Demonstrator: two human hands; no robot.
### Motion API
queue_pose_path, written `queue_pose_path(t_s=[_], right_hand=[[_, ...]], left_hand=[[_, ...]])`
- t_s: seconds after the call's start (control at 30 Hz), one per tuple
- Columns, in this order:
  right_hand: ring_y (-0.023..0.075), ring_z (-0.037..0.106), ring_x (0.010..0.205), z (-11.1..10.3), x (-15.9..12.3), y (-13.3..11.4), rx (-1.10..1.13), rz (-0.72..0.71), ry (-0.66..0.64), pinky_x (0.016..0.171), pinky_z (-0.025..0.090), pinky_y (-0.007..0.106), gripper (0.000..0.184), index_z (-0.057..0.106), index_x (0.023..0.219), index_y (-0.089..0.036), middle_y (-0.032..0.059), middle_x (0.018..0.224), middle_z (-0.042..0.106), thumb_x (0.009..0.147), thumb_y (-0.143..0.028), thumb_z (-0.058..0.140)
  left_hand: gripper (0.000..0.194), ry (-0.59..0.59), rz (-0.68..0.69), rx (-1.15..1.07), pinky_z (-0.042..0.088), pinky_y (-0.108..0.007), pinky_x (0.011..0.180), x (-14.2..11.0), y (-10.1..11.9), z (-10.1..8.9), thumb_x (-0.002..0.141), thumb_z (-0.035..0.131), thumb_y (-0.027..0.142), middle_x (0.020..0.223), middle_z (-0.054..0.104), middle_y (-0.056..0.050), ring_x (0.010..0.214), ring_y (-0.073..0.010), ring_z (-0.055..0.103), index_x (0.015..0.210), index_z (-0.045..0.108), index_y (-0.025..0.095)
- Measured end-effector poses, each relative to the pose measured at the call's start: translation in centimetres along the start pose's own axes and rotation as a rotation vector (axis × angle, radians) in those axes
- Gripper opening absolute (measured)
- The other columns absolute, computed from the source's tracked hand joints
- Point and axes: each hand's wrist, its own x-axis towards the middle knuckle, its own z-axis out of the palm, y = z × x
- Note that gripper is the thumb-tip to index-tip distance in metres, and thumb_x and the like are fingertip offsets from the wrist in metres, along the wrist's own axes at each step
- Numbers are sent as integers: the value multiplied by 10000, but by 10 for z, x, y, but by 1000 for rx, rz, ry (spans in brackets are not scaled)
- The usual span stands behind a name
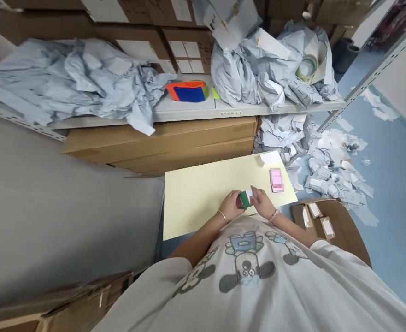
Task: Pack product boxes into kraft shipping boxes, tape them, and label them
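Note:
Close to my body, above the pale yellow tabletop (pixel 196 198), I hold a small box (pixel 244 199) with green, white and dark red parts. My left hand (pixel 231 206) is closed around its dark red and green end. The fingers of my right hand (pixel 262 203) are closed on the white end; whether that is a flap or a separate piece is too small to tell. To the right of my hands lies a pink phone-like item (pixel 276 180), its surface blurred. Behind it, at the far edge, sits a white block or stack of paper (pixel 269 158).
A metal shelf (pixel 189 113) beyond the table bears crumpled grey mailing bags (pixel 95 78), an orange and blue item (pixel 189 91) and a tape roll (pixel 307 68). Cartons (pixel 168 140) stand beneath. Torn bags (pixel 337 161) litter the floor at right, near an open carton (pixel 341 226).

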Motion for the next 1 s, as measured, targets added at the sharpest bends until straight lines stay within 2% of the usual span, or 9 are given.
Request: queue_pose_path(t_s=[0.1, 0.23, 0.3, 0.43, 0.53, 0.67, 0.77, 0.87, 1.0], right_hand=[[266, 622, 1218, -9, 21, 17, -64, 87, -71, 1127, 454, 422, 628, 464, 1543, -108, 191, 1367, 613, 954, -299, 569], [275, 594, 1293, -10, 46, 47, -34, 25, -60, 1123, 456, 408, 651, 450, 1542, -126, 177, 1440, 599, 947, -344, 600], [282, 576, 1321, -10, 56, 68, -27, 53, 33, 1119, 455, 429, 591, 444, 1530, -117, 192, 1452, 591, 984, -329, 525], [311, 608, 1261, -20, 70, 115, -184, 308, 157, 1067, 464, 425, 467, 519, 1408, -59, 237, 1343, 644, 965, -196, 468], [305, 617, 1226, -33, 77, 142, -316, 412, 143, 1046, 449, 388, 460, 533, 1360, -50, 238, 1326, 643, 908, -100, 465], [296, 594, 1246, -46, 87, 164, -370, 388, 102, 1090, 397, 407, 499, 550, 1331, -99, 210, 1344, 634, 842, -44, 470], [313, 559, 1295, -48, 95, 166, -354, 345, 143, 1133, 363, 464, 496, 557, 1320, -117, 213, 1377, 613, 831, -65, 492], [328, 552, 1301, -41, 96, 149, -246, 223, 164, 1108, 415, 488, 435, 555, 1327, -113, 227, 1361, 613, 901, -194, 510], [262, 662, 1092, -18, 85, 103, -35, -7, -10, 954, 533, 406, 521, 503, 1407, -150, 175, 1314, 652, 956, -405, 553]], left_hand=[[563, -62, -21, 19, 534, -424, 981, 29, -10, 17, 582, 821, 138, 1141, 685, -129, 1079, -312, 665, 1118, 654, 174], [537, -88, -39, 48, 535, -425, 982, 48, -23, 24, 602, 813, 146, 1131, 672, -122, 1088, -305, 658, 1102, 620, 174], [553, -79, -68, 61, 540, -438, 979, 52, -28, 24, 610, 820, 162, 1128, 664, -118, 1095, -305, 655, 1112, 590, 177], [581, -57, -101, 89, 540, -458, 997, 56, -32, 22, 608, 811, 151, 1147, 655, -114, 1114, -305, 650, 1134, 565, 190], [579, -64, -108, 106, 537, -457, 1018, 58, -32, 23, 616, 800, 151, 1164, 659, -118, 1132, -306, 648, 1153, 584, 191], [598, -72, -159, 126, 541, -444, 1026, 59, -30, 26, 651, 799, 195, 1226, 661, -125, 1169, -314, 646, 1220, 616, 192], [613, -98, -175, 158, 539, -427, 1033, 58, -27, 28, 678, 794, 219, 1253, 660, -124, 1186, -308, 643, 1267, 622, 190], [610, -132, -181, 204, 532, -408, 1044, 57, -22, 30, 708, 777, 223, 1280, 651, -126, 1199, -298, 639, 1297, 622, 185], [651, -168, -193, 262, 515, -401, 1069, 56, -16, 31, 713, 774, 220, 1316, 631, -131, 1231, -304, 623, 1341, 605, 181]])
